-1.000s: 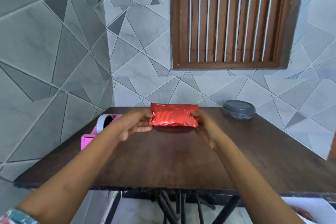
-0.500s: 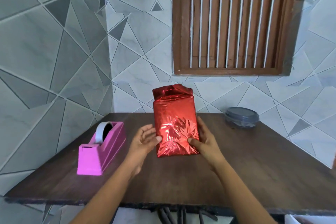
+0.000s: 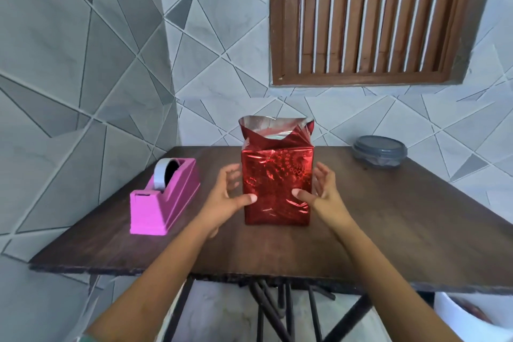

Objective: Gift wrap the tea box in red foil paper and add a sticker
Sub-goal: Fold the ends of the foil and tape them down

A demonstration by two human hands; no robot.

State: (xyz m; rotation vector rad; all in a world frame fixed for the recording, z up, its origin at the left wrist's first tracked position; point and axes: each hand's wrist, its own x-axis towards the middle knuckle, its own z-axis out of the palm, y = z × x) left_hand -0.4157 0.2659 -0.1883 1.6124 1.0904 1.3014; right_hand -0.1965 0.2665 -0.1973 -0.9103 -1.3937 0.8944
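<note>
Left hand and right hand flank the red-wrapped tea box on the tabletop, fingers spread, thumbs seemingly touching it.

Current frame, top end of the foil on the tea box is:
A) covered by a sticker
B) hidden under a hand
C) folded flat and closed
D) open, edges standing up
D: the red foil above the upright tea box stands up unfolded with its silver inside showing. No sticker shows on it, and the left hand and right hand sit lower, at the box's sides.
</note>
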